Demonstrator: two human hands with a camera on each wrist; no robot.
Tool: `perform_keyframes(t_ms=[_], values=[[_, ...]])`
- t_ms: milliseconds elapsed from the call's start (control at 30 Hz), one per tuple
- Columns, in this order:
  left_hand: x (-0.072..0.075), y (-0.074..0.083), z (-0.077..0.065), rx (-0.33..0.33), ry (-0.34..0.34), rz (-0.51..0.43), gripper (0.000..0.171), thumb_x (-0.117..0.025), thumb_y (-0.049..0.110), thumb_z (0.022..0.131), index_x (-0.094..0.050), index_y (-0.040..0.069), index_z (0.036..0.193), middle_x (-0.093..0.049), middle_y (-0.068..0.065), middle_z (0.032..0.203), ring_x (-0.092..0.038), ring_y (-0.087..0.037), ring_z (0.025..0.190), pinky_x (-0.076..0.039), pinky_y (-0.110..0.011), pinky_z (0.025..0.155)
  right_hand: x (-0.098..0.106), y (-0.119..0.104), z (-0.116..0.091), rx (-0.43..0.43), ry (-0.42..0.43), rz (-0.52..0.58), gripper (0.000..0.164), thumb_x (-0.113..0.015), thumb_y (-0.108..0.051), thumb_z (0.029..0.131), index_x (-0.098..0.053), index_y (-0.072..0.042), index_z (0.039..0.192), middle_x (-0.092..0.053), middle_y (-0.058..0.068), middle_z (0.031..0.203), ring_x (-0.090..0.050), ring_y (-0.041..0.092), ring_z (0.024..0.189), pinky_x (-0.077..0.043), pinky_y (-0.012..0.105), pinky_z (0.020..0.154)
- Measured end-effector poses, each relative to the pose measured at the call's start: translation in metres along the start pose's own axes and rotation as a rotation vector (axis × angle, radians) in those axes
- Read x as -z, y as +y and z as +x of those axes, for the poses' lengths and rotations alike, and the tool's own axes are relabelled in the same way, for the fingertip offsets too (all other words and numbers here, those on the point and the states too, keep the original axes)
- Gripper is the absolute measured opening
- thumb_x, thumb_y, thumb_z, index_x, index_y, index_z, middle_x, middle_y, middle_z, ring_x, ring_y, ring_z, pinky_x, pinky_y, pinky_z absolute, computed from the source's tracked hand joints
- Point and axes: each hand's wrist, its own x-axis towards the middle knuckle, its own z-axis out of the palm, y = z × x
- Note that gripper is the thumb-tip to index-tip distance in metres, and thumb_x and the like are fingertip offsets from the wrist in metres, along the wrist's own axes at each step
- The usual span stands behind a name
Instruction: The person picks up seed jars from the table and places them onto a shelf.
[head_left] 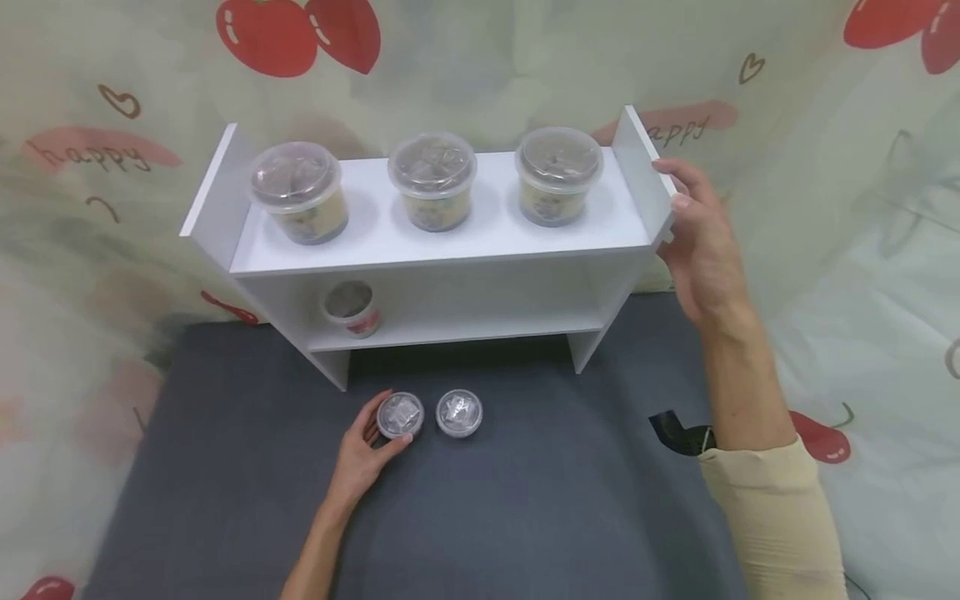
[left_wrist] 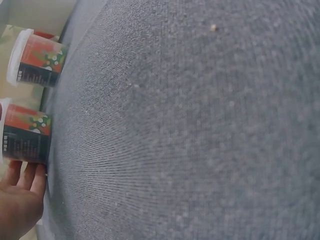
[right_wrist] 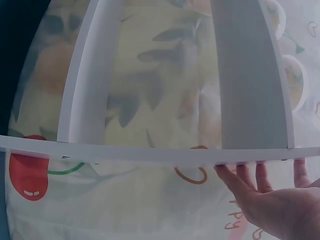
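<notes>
On the grey table, my left hand (head_left: 358, 458) holds a small clear-lidded tub (head_left: 401, 414), its fingers on the far left side and its thumb at the near edge. The left wrist view shows the tub's printed red and dark wall (left_wrist: 26, 132) standing on the table, with fingers (left_wrist: 26, 177) against it. A matching tub (head_left: 459, 413) stands just to the right. My right hand (head_left: 701, 246) touches the right side panel (head_left: 643, 158) of a white shelf unit; in the right wrist view its fingertips (right_wrist: 263, 182) press on the panel's outer face.
Three larger lidded tubs (head_left: 558, 177) stand in a row on the top shelf (head_left: 491, 187). One small tub (head_left: 351, 308) is at the left of the lower shelf (head_left: 465, 321). A black curved object (head_left: 677, 433) lies near the right forearm. Fruit-patterned sheeting (head_left: 450, 75) hangs behind.
</notes>
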Motion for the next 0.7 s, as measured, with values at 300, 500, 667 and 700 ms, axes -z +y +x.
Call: perform_keyframes(t_ms=[300, 500, 667, 700], values=[[0.001, 0.001, -0.002, 0.031, 0.029, -0.037, 0.076, -0.084, 0.009, 0.079, -0.050, 0.015, 0.146, -0.051, -0.008, 0.145, -0.050, -0.023, 0.129, -0.037, -0.014, 0.098, -0.001, 0.003, 0.002, 0.006, 0.000, 0.019, 0.036, -0.053, -0.022, 0.093, -0.058, -0.013, 0.127, -0.047, 0.012, 0.134, -0.046, 0.026, 0.116, -0.035, 0.045, 0.093], [0.002, 0.005, -0.003, 0.063, 0.051, -0.067, 0.070, -0.082, 0.010, 0.081, -0.052, 0.018, 0.144, -0.056, -0.008, 0.139, -0.056, -0.016, 0.120, -0.042, -0.016, 0.094, -0.002, 0.004, 0.002, 0.011, 0.004, 0.019, 0.036, -0.053, -0.022, 0.092, -0.058, -0.013, 0.127, -0.047, 0.013, 0.133, -0.047, 0.026, 0.115, -0.036, 0.044, 0.091], [0.001, 0.009, -0.003, 0.059, 0.046, -0.136, 0.069, -0.080, 0.005, 0.083, -0.051, 0.013, 0.144, -0.056, -0.014, 0.137, -0.058, -0.010, 0.113, -0.048, -0.018, 0.087, 0.001, 0.004, 0.001, 0.010, 0.016, 0.006, 0.037, -0.052, -0.022, 0.092, -0.058, -0.013, 0.127, -0.047, 0.013, 0.134, -0.047, 0.027, 0.116, -0.037, 0.044, 0.091], [0.001, 0.010, -0.003, 0.053, 0.047, -0.150, 0.069, -0.079, 0.003, 0.083, -0.051, 0.011, 0.145, -0.055, -0.016, 0.138, -0.058, -0.010, 0.113, -0.049, -0.019, 0.086, 0.001, 0.004, 0.001, 0.010, 0.015, 0.002, 0.037, -0.052, -0.022, 0.092, -0.058, -0.013, 0.128, -0.047, 0.013, 0.135, -0.046, 0.027, 0.117, -0.037, 0.044, 0.091]])
